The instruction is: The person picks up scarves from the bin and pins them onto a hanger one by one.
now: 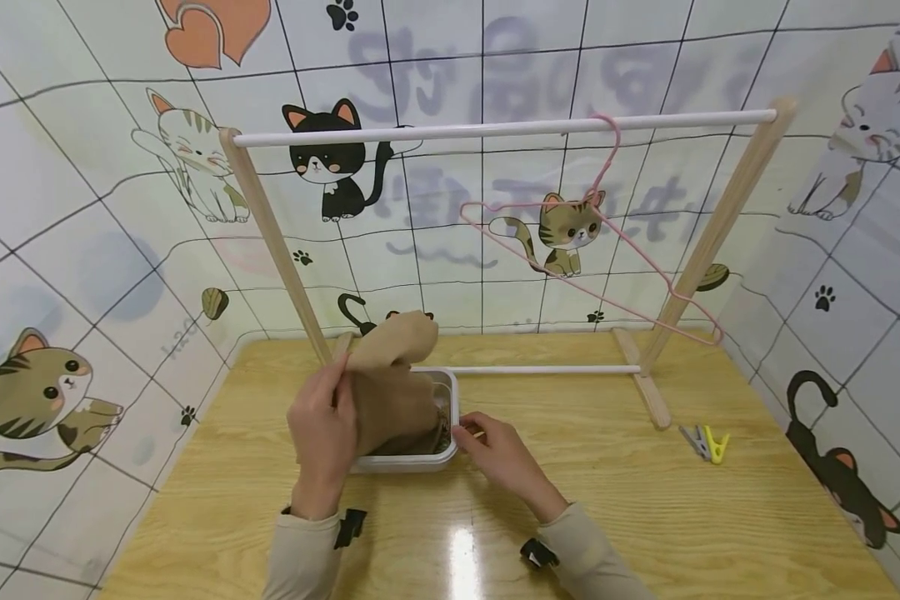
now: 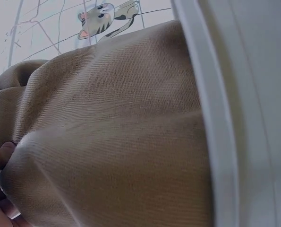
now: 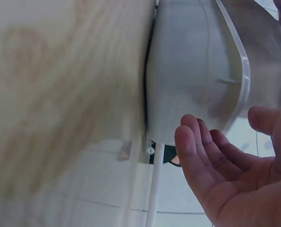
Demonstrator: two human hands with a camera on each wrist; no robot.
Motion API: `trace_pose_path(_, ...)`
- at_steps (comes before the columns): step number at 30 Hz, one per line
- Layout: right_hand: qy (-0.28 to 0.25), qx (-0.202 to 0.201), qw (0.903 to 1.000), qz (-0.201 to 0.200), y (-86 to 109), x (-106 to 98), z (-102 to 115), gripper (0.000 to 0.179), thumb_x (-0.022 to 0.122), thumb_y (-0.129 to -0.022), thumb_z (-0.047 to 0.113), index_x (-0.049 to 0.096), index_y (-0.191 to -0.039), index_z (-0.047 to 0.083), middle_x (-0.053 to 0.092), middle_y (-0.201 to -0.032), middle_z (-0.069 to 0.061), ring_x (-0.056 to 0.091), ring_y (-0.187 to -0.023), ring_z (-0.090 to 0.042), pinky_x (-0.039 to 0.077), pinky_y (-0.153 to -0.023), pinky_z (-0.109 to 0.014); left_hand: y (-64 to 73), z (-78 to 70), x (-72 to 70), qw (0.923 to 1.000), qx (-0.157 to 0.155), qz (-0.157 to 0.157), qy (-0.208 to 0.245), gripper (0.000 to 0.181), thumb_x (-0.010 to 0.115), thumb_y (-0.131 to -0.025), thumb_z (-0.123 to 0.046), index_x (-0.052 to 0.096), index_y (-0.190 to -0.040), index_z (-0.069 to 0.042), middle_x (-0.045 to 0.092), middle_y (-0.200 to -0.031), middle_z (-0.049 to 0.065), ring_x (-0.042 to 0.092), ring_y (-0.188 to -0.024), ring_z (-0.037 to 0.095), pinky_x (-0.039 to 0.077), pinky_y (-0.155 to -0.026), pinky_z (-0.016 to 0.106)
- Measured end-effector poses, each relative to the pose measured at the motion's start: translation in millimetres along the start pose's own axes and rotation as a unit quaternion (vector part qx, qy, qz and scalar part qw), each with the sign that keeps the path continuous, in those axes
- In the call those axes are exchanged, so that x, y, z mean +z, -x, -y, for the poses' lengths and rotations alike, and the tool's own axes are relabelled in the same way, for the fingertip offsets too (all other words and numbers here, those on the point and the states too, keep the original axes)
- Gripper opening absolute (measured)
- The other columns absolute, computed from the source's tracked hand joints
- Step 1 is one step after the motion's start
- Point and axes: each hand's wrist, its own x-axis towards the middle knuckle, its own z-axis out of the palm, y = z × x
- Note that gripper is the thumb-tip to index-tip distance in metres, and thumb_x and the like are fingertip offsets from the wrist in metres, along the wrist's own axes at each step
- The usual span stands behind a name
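White walls [image 1: 446, 292] with thin black grid lines stand at the back, left and right of the frame. A black cat [image 1: 322, 169] is printed left of upper centre, orange hearts [image 1: 251, 21] at the upper left, a striped cat [image 1: 52, 383] at the lower left, and faint purple lettering [image 1: 512, 42] across the top. Below spreads a wood-grain table [image 1: 217, 475], a bright glare [image 1: 463, 562] at bottom centre.

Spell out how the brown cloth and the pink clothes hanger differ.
Colour: the brown cloth contrasts with the pink clothes hanger. Form: the cloth is bunched fabric; the hanger is a thin, open frame. Support: the left hand grips the cloth, partly in the white tub; the hanger hooks over the white top rail.
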Motion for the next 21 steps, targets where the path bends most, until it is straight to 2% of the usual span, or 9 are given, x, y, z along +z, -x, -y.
trace_pose_path(5, 0.013, 0.011, 0.9996, -0.021, 2.0, -10.3, 2.2, 0.034, 0.057, -0.105, 0.036, 0.068, -0.123, 0.009, 0.071, -0.11, -0.009, 0.071, -0.091, -0.029, 0.056, -0.068, -0.032, -1.6, -1.6, -5.0, 1.0, 0.006, -0.004, 0.002, 0.022, 0.068, -0.093, 0.007, 0.076, -0.112, 0.003, 0.075, -0.098, 0.021, 0.072, -0.086, 0.038, 0.058, -0.074, 0.05)
trace_pose_path(10, 0.007, 0.024, 0.9993, -0.026, 4.8, -21.9, 1.5, 0.033, 0.057, -0.106, 0.036, 0.067, -0.124, 0.011, 0.07, -0.116, -0.014, 0.071, -0.097, -0.032, 0.059, -0.07, -0.04, -2.4, -1.7, -6.4, 1.0, -0.002, -0.005, 0.007, 0.02, 0.066, -0.094, 0.006, 0.076, -0.111, 0.003, 0.075, -0.098, 0.021, 0.072, -0.085, 0.039, 0.058, -0.073, 0.054)
trace_pose_path(15, 0.026, 0.036, 0.998, -0.045, 10.8, -34.6, -0.9, 0.032, 0.055, -0.106, 0.038, 0.067, -0.126, 0.015, 0.07, -0.117, -0.01, 0.07, -0.1, -0.029, 0.055, -0.073, -0.036, -2.3, -3.1, -7.5, 1.0, -0.005, 0.001, 0.003, 0.019, 0.066, -0.095, 0.004, 0.075, -0.112, 0.003, 0.075, -0.095, 0.022, 0.072, -0.083, 0.038, 0.058, -0.071, 0.054)
trace_pose_path(21, 0.048, 0.027, 0.9967, -0.06, 17.0, -53.2, 3.9, 0.035, 0.054, -0.106, 0.042, 0.066, -0.128, 0.018, 0.069, -0.119, -0.004, 0.069, -0.102, -0.021, 0.055, -0.076, -0.034, -3.4, -4.6, -6.2, 0.9998, 0.004, -0.015, 0.012, 0.019, 0.066, -0.095, 0.005, 0.076, -0.111, 0.002, 0.075, -0.095, 0.021, 0.071, -0.083, 0.037, 0.057, -0.07, 0.051)
